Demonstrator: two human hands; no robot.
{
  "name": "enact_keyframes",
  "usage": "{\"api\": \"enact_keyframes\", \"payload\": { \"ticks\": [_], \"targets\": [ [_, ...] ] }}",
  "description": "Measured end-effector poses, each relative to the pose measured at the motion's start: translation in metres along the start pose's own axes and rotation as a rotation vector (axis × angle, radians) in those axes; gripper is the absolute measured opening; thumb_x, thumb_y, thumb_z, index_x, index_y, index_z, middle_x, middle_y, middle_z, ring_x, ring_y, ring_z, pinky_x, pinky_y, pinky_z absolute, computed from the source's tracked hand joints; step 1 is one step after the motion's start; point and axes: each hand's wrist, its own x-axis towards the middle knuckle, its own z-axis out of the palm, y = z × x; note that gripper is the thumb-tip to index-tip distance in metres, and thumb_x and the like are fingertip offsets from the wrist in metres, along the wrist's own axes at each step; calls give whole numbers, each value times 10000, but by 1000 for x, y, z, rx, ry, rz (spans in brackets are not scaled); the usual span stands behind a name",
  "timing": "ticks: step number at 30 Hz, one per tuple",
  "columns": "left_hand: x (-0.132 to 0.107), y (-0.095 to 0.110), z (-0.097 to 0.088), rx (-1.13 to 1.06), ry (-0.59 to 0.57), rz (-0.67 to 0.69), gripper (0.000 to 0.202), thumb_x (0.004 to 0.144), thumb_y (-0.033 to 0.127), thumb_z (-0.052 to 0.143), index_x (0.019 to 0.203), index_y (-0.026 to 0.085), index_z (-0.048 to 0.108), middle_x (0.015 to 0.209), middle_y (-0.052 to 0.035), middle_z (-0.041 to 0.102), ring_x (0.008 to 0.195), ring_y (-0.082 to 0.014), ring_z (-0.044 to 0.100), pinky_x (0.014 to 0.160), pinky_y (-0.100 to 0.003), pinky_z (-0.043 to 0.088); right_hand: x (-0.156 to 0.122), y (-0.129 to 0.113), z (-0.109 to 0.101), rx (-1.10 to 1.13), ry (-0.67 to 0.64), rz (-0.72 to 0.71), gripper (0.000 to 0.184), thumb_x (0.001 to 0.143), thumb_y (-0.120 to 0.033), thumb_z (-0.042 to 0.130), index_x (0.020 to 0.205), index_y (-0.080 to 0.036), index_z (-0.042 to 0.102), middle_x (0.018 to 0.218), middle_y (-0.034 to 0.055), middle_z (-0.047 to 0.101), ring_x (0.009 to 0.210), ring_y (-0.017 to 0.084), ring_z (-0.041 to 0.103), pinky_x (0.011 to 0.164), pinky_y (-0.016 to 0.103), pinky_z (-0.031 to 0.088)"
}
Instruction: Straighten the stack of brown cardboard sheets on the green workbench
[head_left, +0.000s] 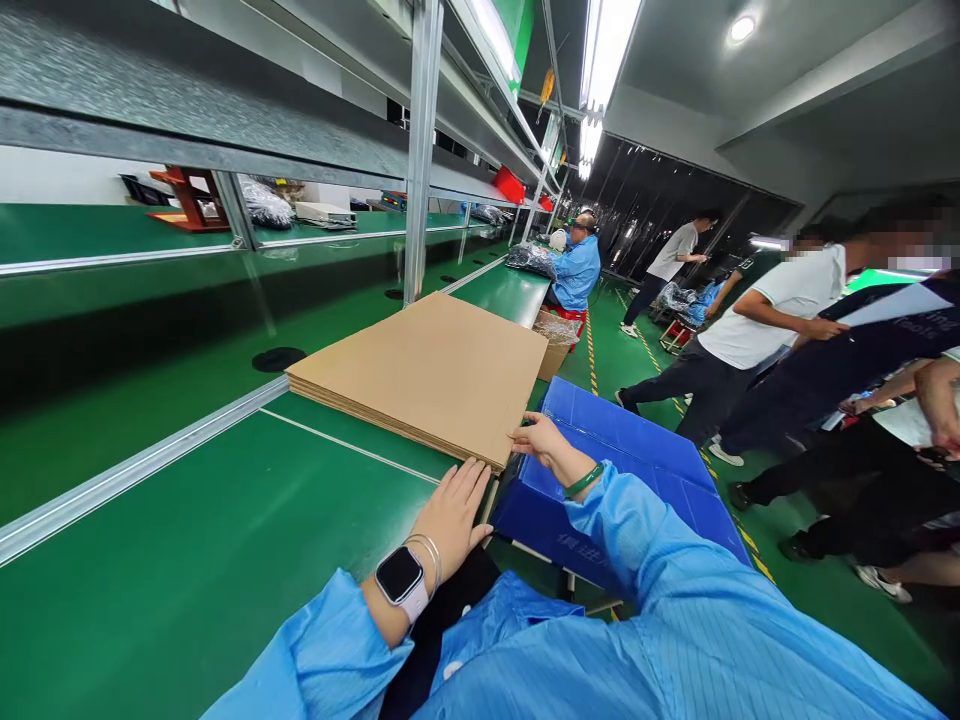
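Observation:
A stack of flat brown cardboard sheets (431, 370) lies on the green workbench (187, 540). My left hand (454, 515), with a white watch and thin bangles on the wrist, rests flat on the bench edge, its fingertips at the near corner of the stack. My right hand (544, 440), with a green bangle on the wrist, touches the same near corner with its fingers apart. Both arms wear blue sleeves. Just below my right hand stands a blue plastic box (622, 470) beside the bench.
A metal post (420, 150) and overhead shelves rise behind the stack. A seated person in blue (577, 270) works farther along the bench beside a cardboard carton (555, 345). Several people (757, 330) stand or sit on the green floor aisle to the right.

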Motion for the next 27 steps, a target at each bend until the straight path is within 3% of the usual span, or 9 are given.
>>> {"api": "enact_keyframes", "payload": {
  "ticks": [4, 6, 9, 11, 15, 20, 27],
  "targets": [
    [-2, -1, -1, -5, 22, 6, 886, 855, 378, 763, 1548, 88, 294, 1614, -121, 265, 1498, -293, 253, 1240, -504, 306, -8, 2, -1, -230, 72, -179, 651, 932, -51, 661, 1486, -75, 321, 1160, 186, 593, 974, 284, 657, 861, 481, 609],
    [-3, -1, -1, -3, 39, -1, 875, 856, 364, 760, 1549, 97, 298, 1612, -114, 275, 1498, -292, 252, 1239, -507, 305, -19, 2, -1, -367, 106, -370, 788, 897, -113, 733, 1540, -124, 277, 1345, 210, 488, 1209, 318, 546, 1067, 565, 473],
    [-4, -2, 0, 1, 64, -23, 830, 867, 346, 735, 1547, 117, 318, 1607, -106, 293, 1499, -290, 250, 1234, -507, 313, -36, 3, 2, -584, -10, -657, 825, 740, -194, 920, 1450, -217, 501, 1467, 111, 419, 1433, 305, 285, 1256, 494, 185],
    [-5, -3, 1, 6, 76, -35, 781, 879, 333, 710, 1538, 126, 346, 1609, -105, 291, 1503, -287, 240, 1232, -504, 313, -42, 5, 5, -711, -121, -765, 722, 683, -245, 973, 1321, -207, 637, 1445, 104, 460, 1450, 332, 244, 1262, 494, 129],
    [-6, -5, 2, 19, 86, -40, 765, 883, 335, 691, 1533, 115, 354, 1620, -110, 256, 1513, -287, 210, 1237, -510, 295, -39, 5, 6, -880, -204, -851, 641, 765, -280, 934, 1322, -144, 646, 1427, 178, 468, 1387, 380, 356, 1206, 538, 254],
    [-5, -4, 0, 40, 73, -33, 818, 869, 325, 710, 1543, 84, 313, 1621, -125, 234, 1517, -297, 195, 1236, -531, 293, -31, 0, 3, -981, -230, -915, 598, 803, -254, 900, 1337, -184, 640, 1373, 147, 522, 1325, 343, 452, 1154, 441, 367],
    [-5, -3, 0, 53, 50, -38, 819, 879, 328, 695, 1552, 90, 292, 1628, -117, 201, 1523, -302, 168, 1233, -551, 283, -32, -5, 3, -1031, -219, -940, 590, 780, -241, 908, 1310, -179, 654, 1339, 146, 543, 1246, 338, 519, 1088, 421, 422]
  ]
}}
